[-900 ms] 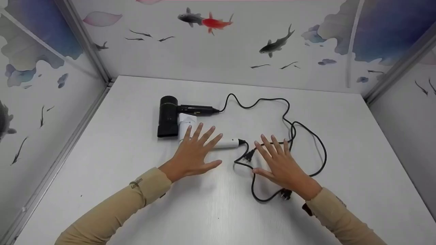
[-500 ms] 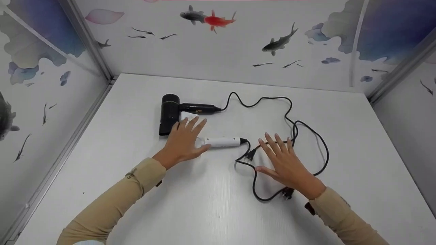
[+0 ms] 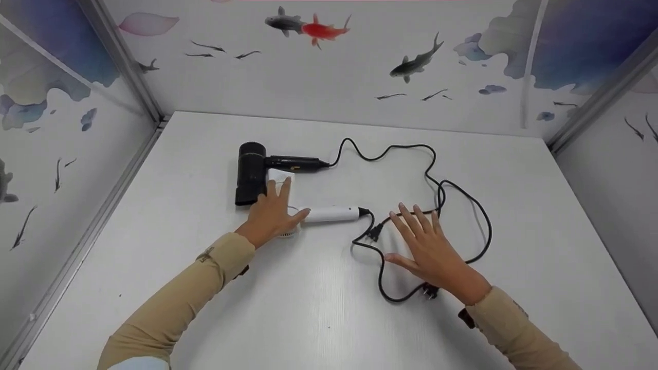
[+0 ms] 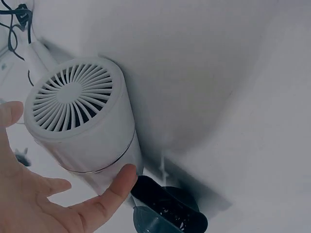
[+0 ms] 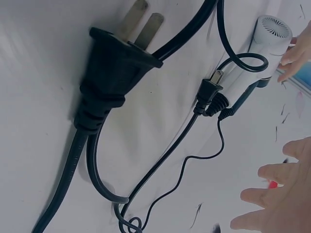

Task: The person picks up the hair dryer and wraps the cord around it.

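A white hair dryer [image 3: 331,214] lies on the table, its handle pointing right. My left hand [image 3: 268,216] is over its barrel and hides much of it. In the left wrist view, the thumb and fingers spread either side of the white barrel [image 4: 102,138], one fingertip right at its side, the slotted grille toward the camera. Just beyond lies a black hair dryer [image 3: 252,172], its handle also to the right. My right hand [image 3: 432,252] is spread flat with straight fingers above the black cord [image 3: 488,231], holding nothing, near a two-pin plug [image 3: 375,233].
A second plug [image 3: 431,291] lies below the right wrist and looms large in the right wrist view. The cords loop and cross on the right of the white table [image 3: 329,303]. Panels with painted fish [image 3: 324,31] enclose the table at the back and sides.
My left hand has moved left from the white dryer's handle side to its barrel, fingers bending around it. The right hand stays nearly in place. Both dryers lie where they were.
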`<state>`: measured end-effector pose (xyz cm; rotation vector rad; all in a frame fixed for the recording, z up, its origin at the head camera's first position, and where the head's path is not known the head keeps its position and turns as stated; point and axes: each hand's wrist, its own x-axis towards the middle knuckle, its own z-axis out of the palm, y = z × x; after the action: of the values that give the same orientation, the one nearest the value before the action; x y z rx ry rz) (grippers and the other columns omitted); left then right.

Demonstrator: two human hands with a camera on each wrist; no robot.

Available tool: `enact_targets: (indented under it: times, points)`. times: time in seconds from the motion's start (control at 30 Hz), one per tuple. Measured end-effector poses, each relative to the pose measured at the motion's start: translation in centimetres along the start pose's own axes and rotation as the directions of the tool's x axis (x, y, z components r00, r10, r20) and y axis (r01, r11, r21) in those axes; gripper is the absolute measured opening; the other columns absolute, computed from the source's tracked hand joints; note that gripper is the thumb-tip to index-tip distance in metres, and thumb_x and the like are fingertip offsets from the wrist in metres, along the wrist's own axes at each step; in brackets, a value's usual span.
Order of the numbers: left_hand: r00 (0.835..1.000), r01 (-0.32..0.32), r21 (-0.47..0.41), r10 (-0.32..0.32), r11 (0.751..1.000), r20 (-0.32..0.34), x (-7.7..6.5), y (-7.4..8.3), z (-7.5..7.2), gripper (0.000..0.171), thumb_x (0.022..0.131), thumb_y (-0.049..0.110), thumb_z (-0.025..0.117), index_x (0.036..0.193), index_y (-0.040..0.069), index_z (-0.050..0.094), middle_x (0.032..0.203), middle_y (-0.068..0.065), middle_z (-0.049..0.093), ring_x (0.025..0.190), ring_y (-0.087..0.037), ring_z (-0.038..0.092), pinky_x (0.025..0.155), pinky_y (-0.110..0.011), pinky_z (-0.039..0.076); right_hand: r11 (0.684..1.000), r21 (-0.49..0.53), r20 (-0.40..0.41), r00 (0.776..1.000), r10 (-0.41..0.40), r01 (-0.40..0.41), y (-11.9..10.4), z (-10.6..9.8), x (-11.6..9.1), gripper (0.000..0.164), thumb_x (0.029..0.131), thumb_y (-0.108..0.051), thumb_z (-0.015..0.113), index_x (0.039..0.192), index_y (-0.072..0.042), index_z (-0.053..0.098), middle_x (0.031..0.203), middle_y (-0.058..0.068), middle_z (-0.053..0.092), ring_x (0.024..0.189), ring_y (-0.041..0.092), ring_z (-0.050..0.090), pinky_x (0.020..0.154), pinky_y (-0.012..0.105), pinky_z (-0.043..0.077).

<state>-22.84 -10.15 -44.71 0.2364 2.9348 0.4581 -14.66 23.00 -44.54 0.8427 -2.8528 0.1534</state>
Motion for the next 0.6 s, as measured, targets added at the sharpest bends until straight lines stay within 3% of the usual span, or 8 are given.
enact_targets:
  times: [0.17,0.33,0.43,0.6]
  points:
    - [1.0,0.028,-0.064,-0.027,0.998,0.013,0.4,0.0,0.8,0.087,0.088,0.056,0.049,0.15,0.01,0.008,0.149,-0.029,0.006,0.109,-0.048,0.051,0.086,-0.049,0.049,1.0,0.004,0.02,1.0,0.012,-0.012,-0.2,0.0,-0.1,0.083,0.087,-0.058,0.05,0.148,-0.008,0.022,0.153,0.017,0.019,0.14,0.041,0.017,0.107,0.065,0.013]
    - [0.998,0.065,-0.2,-0.061,0.978,0.028,0.5,-0.3,1.3,0.079,0.091,0.049,0.049,0.15,0.017,0.008,0.148,-0.028,0.004,0.096,-0.044,0.055,0.082,-0.049,0.048,1.0,0.024,0.032,0.999,0.01,-0.011,-0.5,0.3,-0.1,0.083,0.087,-0.057,0.05,0.148,-0.008,0.022,0.154,0.017,0.018,0.14,0.04,0.016,0.107,0.065,0.014]
    - [0.996,0.09,-0.255,-0.084,0.963,0.036,0.6,-0.4,1.3,0.073,0.092,0.044,0.049,0.148,0.021,0.008,0.146,-0.027,0.006,0.081,-0.035,0.057,0.075,-0.044,0.049,1.0,0.024,0.033,0.999,0.008,-0.009,-0.5,0.4,-0.1,0.082,0.087,-0.057,0.049,0.148,-0.008,0.022,0.154,0.017,0.018,0.14,0.04,0.017,0.107,0.064,0.015]
    - [0.995,0.102,-0.288,-0.103,0.952,0.012,0.8,-0.3,1.4,0.072,0.091,0.039,0.052,0.148,0.023,0.011,0.145,-0.024,0.008,0.073,-0.03,0.054,0.066,-0.037,0.047,1.0,0.01,0.034,0.999,0.017,-0.018,-0.4,0.4,0.0,0.082,0.087,-0.057,0.051,0.147,-0.008,0.023,0.154,0.016,0.019,0.139,0.04,0.019,0.106,0.065,0.018]
